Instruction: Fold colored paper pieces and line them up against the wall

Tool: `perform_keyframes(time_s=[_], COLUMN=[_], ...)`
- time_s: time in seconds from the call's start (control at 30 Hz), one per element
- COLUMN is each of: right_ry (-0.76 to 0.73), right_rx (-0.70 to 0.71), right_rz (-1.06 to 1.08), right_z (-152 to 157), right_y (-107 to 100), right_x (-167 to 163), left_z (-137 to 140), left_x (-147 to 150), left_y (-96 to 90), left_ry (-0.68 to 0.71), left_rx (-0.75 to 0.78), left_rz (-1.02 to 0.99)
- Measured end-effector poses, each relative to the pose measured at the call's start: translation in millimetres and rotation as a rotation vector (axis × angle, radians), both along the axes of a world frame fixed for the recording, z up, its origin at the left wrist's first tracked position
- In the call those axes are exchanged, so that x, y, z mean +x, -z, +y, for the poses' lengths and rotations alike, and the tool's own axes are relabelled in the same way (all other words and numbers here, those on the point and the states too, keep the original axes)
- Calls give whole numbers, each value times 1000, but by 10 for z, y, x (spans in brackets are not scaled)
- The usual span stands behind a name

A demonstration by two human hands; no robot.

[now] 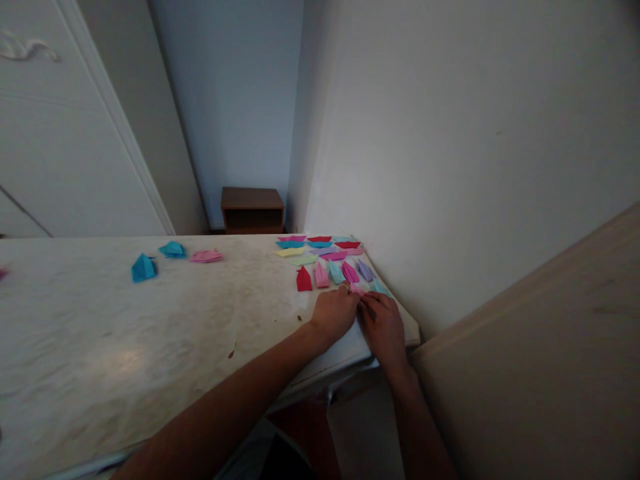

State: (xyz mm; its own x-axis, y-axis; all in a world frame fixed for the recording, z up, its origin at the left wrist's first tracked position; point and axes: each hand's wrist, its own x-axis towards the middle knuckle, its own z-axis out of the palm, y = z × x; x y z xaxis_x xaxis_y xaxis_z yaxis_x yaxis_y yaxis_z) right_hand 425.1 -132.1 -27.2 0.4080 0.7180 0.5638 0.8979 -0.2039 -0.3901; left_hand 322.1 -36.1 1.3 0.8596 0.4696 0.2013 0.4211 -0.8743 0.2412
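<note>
- The fingers (378,301) of the right hand (386,328) are bent, their tips seeming to pinch a small pink paper piece (357,289); those of the left hand (334,313) curl in against it, though the contact is hidden and I cannot tell whether they grip.
- That piece sits between the two hands, near the right end of the desk (185,320), its outline partly covered.
- It should be very light, springy along folds and soft elsewhere, easily crushed or blown askew; a gentle pinch on a doubled, creased edge looks safest.
- Just beyond the hands is a row of folded papers: red (304,280), paler pink (321,276), light blue (335,271), magenta (350,272) and lilac (365,270), with a pale teal one (379,287) nearer, to the right.
- Well apart on the left lie two blue folded papers (144,269) and a loose pink one (207,256).
- Beyond the row, slim boat-like papers (290,252) in several colours lie close together.
- Farthest off, past the desk, stands a brown cabinet (253,198).
</note>
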Motion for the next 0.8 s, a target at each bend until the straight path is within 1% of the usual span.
perform_keyframes(time_s=[0.2, 0.4, 0.57, 0.67, 0.73, 0.8], right_ry=[32, 96, 132, 121, 127, 149], right_rx=[58, 64, 32, 32, 79, 162], right_rz=[-2, -27, -27, -25, -25, -19], right_z=[-44, -92, -64, -43, -57, -94], right_y=[-15, 10, 24, 20, 22, 27], right_x=[-50, -86, -72, -69, -88, -134], left_z=[23, 20, 19, 13, 3, -6], left_x=[-13, -30, -5, -6, -34, -97], left_y=[-3, 12, 25, 6, -18, -43], left_ry=[41, 110, 102, 87, 87, 101], left_rx=[48, 67, 78, 61, 43, 28], left_rz=[-9, -28, -42, -51, -55, -53])
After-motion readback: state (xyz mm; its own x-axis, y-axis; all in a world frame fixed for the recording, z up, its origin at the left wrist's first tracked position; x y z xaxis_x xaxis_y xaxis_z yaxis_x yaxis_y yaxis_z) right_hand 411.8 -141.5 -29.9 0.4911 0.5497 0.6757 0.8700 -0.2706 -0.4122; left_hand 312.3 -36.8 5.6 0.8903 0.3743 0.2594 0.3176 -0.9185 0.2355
